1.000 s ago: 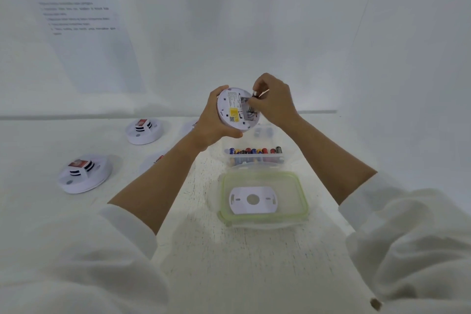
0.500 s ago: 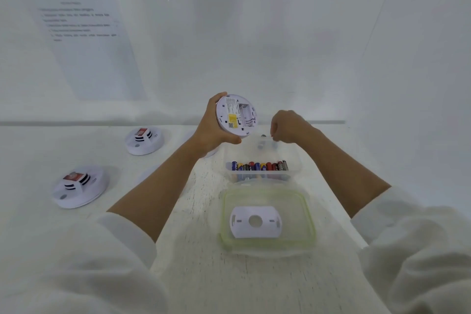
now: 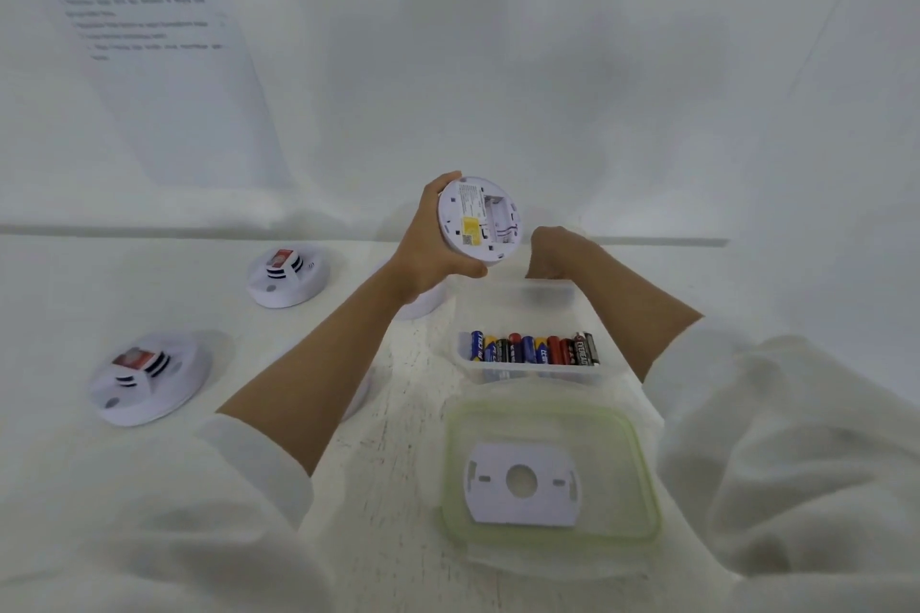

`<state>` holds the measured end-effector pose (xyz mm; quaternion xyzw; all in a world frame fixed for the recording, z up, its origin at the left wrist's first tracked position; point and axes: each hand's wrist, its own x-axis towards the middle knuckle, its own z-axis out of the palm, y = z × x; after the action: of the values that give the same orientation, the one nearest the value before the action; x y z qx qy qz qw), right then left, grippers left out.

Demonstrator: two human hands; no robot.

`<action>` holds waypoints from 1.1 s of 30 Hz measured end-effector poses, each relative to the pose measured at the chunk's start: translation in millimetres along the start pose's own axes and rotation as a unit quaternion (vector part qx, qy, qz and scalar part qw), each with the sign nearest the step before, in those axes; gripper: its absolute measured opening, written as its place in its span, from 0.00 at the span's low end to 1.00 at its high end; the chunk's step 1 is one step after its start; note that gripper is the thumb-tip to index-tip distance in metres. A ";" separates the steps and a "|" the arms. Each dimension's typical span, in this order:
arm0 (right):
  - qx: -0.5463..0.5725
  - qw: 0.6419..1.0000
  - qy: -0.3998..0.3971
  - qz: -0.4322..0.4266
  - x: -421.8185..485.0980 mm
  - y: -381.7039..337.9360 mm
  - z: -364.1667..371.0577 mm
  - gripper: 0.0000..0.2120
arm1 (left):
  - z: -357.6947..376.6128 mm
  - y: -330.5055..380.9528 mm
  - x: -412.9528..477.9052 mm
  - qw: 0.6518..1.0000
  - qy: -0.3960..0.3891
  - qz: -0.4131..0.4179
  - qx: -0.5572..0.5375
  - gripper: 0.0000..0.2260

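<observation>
**Detector held back-out beside the battery box**

At far left the front spare (image 3: 149, 378) and back spare (image 3: 288, 276) lay face up on the table (image 3: 388, 488), well apart from the work, likely parked to wait their turn. The left hand (image 3: 430, 241) gripped the detector (image 3: 480, 219) in the air above the table, just left of the box's far end. The thumb sat under the rim and the fingers curled over the top edge.

The disc stood on edge, its back turned toward the person and a little to the right, probably so the open bay could be seen and reached. The bay's long side seemed to run roughly top to bottom, slightly tilted.

The right hand (image 3: 557, 254) hung over the far end of the box (image 3: 527, 374), fingers curled downward; whether they pinched anything could not be told. Batteries (image 3: 535, 348) lay side by side at the box's near end, handy for picking. Nearest, the lid (image 3: 642, 463) lay flat with the plate (image 3: 522, 508) in it, seemingly to keep it from straying.
</observation>
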<state>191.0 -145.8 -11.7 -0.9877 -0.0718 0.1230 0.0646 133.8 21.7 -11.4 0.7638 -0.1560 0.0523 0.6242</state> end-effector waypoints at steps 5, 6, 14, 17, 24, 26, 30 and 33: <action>0.151 0.988 0.033 0.002 0.3 2.3 -3.7 0.05 | 0.1 -2.6 -0.3 1.000 0.001 0.002 -0.001 0.46; 0.229 0.971 0.062 0.003 -3.0 3.5 -8.8 0.03 | -0.2 -2.0 -1.7 1.000 0.002 0.000 -0.007 0.46; 0.393 0.881 0.228 -0.135 -61.0 -9.4 -29.5 0.09 | 0.4 3.8 -14.7 0.999 0.006 -0.003 -0.048 0.47; 0.320 0.902 0.241 -0.163 -77.7 -20.3 -24.2 0.11 | 4.4 8.8 -22.7 0.998 -0.006 0.001 -0.056 0.48; 0.267 0.912 0.205 -0.235 -91.2 -11.2 -23.7 0.14 | 2.7 18.5 -40.2 0.997 -0.007 0.001 -0.071 0.45; 0.301 0.901 0.204 -0.236 -94.0 -7.3 -24.3 0.14 | 3.4 21.2 -43.9 0.997 -0.018 0.000 -0.077 0.45; 0.488 0.841 0.073 -0.223 -106.9 -4.0 -26.4 0.12 | 5.1 27.6 -47.9 0.995 -0.039 -0.001 -0.087 0.48; 0.535 0.816 0.048 -0.214 -111.2 -4.9 -24.6 0.12 | 7.6 30.8 -50.5 0.996 -0.030 -0.001 -0.079 0.46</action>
<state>89.8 -161.2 38.6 -0.7619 -0.2016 0.0773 0.6106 75.8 17.8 2.0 0.7133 -0.1775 0.0161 0.6779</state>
